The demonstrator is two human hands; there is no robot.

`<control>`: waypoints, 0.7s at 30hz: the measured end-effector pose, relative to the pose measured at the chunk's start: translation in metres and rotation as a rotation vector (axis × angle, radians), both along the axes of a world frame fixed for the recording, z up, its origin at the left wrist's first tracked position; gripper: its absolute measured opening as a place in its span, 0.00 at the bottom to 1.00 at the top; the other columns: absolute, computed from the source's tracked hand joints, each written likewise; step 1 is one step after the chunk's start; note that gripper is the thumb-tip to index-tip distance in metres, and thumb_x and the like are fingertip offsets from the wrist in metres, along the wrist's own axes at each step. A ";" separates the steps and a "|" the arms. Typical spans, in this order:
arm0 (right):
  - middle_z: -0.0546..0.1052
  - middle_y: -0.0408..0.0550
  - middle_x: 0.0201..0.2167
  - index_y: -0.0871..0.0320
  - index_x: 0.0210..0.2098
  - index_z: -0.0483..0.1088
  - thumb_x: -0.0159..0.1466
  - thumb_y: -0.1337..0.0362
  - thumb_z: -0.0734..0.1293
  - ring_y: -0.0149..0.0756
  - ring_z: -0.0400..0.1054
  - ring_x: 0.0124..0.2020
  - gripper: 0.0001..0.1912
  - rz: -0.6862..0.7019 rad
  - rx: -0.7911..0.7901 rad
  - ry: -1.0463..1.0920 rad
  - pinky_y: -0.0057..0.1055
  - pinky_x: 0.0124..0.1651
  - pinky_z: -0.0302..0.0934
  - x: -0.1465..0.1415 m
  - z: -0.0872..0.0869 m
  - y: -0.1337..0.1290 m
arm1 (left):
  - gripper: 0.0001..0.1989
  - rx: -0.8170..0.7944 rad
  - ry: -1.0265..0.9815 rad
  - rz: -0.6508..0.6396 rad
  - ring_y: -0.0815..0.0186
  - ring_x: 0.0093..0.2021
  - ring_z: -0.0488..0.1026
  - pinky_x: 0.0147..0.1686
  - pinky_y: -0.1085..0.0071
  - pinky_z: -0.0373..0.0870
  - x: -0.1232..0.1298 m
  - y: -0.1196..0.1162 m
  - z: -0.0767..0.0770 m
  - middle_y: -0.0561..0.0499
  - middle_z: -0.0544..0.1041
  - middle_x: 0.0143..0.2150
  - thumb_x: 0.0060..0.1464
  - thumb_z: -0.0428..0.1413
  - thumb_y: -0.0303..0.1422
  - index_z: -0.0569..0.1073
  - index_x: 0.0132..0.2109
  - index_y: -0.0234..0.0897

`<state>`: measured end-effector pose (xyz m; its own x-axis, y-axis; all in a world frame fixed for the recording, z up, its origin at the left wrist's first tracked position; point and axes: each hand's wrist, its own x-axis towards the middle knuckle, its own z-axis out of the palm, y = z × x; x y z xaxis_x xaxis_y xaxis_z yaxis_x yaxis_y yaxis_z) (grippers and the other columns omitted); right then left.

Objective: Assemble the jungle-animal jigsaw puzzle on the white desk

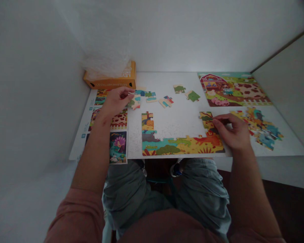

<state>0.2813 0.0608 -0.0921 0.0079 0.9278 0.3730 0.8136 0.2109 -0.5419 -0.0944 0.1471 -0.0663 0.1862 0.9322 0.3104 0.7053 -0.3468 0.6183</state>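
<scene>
A partly joined animal jigsaw puzzle (182,145) lies along the table's front edge, its bottom row and left column linked. My right hand (231,131) pinches the right edge of a puzzle piece with a green tree on yellow (206,120), in the right column above the lion. Over at the left, my left hand (118,101) has its thumb and fingertips closed at a green, blue and red puzzle piece (135,102). Beside that hand lie loose pieces, one with a blue pond (151,99). Farther back are two green pieces, including a leafy one (193,96).
An orange puzzle box (111,83) with clear plastic stands at the back left. Picture sheets (118,145) lie under my left forearm. A farm puzzle picture (233,89) lies back right, with a heap of loose pieces (264,128) before it. Walls border the table.
</scene>
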 end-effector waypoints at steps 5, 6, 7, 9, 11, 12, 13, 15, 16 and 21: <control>0.66 0.43 0.27 0.55 0.33 0.62 0.53 0.65 0.59 0.30 0.60 0.26 0.07 0.000 0.000 0.010 0.28 0.31 0.56 -0.001 0.000 0.000 | 0.14 0.042 0.102 0.065 0.69 0.31 0.63 0.32 0.72 0.59 0.000 -0.004 0.006 0.50 0.67 0.37 0.47 0.47 0.36 0.64 0.41 0.35; 0.66 0.43 0.26 0.55 0.33 0.62 0.53 0.65 0.59 0.30 0.60 0.26 0.07 0.000 0.002 0.014 0.28 0.31 0.56 -0.001 0.001 0.000 | 0.14 0.059 0.125 0.074 0.69 0.30 0.63 0.33 0.71 0.59 0.000 -0.004 0.007 0.51 0.67 0.38 0.46 0.47 0.37 0.65 0.40 0.35; 0.66 0.43 0.27 0.55 0.33 0.62 0.53 0.65 0.59 0.30 0.60 0.26 0.07 -0.001 0.005 0.017 0.28 0.31 0.56 -0.001 0.001 0.000 | 0.14 0.074 0.145 0.082 0.69 0.30 0.63 0.33 0.71 0.58 -0.001 -0.004 0.007 0.51 0.66 0.38 0.46 0.47 0.37 0.65 0.40 0.35; 0.66 0.43 0.27 0.54 0.32 0.62 0.53 0.65 0.58 0.31 0.60 0.26 0.06 -0.009 0.008 0.023 0.30 0.31 0.56 -0.001 0.002 0.000 | 0.15 0.079 0.185 0.063 0.70 0.29 0.62 0.32 0.72 0.58 -0.001 -0.004 0.007 0.51 0.66 0.38 0.46 0.47 0.39 0.64 0.40 0.36; 0.66 0.43 0.28 0.52 0.32 0.62 0.54 0.64 0.58 0.32 0.61 0.27 0.06 -0.012 -0.004 0.031 0.31 0.31 0.57 -0.001 0.003 0.000 | 0.17 0.065 0.235 0.019 0.71 0.29 0.61 0.32 0.73 0.58 0.000 -0.004 0.007 0.52 0.65 0.37 0.45 0.47 0.41 0.63 0.42 0.37; 0.67 0.43 0.28 0.52 0.32 0.62 0.54 0.63 0.58 0.32 0.61 0.27 0.06 -0.011 -0.013 0.035 0.31 0.31 0.57 -0.001 0.003 0.000 | 0.19 0.053 0.267 -0.006 0.71 0.29 0.61 0.32 0.73 0.57 0.001 -0.003 0.006 0.52 0.65 0.37 0.44 0.48 0.42 0.63 0.42 0.37; 0.67 0.43 0.28 0.51 0.33 0.62 0.54 0.63 0.58 0.32 0.61 0.27 0.06 -0.011 -0.022 0.038 0.32 0.31 0.57 -0.001 0.004 0.000 | 0.20 0.041 0.302 -0.031 0.70 0.30 0.61 0.32 0.73 0.57 0.001 -0.003 0.006 0.52 0.65 0.36 0.43 0.48 0.44 0.62 0.42 0.37; 0.67 0.43 0.28 0.49 0.33 0.62 0.54 0.63 0.58 0.33 0.61 0.28 0.07 -0.015 -0.030 0.043 0.33 0.31 0.58 -0.001 0.005 0.000 | 0.22 0.027 0.353 -0.058 0.70 0.31 0.60 0.33 0.72 0.55 0.003 -0.002 0.006 0.53 0.65 0.36 0.42 0.48 0.45 0.62 0.43 0.37; 0.67 0.42 0.28 0.49 0.33 0.62 0.54 0.62 0.58 0.33 0.62 0.28 0.07 -0.017 -0.031 0.045 0.33 0.31 0.58 -0.001 0.006 0.000 | 0.23 0.025 0.368 -0.065 0.69 0.32 0.60 0.34 0.72 0.55 0.003 -0.002 0.006 0.53 0.65 0.36 0.41 0.48 0.46 0.62 0.43 0.37; 0.67 0.42 0.29 0.47 0.33 0.62 0.54 0.62 0.57 0.34 0.62 0.28 0.07 0.004 -0.046 0.058 0.36 0.32 0.58 0.000 0.009 0.000 | 0.24 0.015 0.387 -0.087 0.67 0.34 0.59 0.35 0.72 0.53 0.001 -0.001 0.009 0.55 0.64 0.36 0.41 0.47 0.48 0.61 0.44 0.39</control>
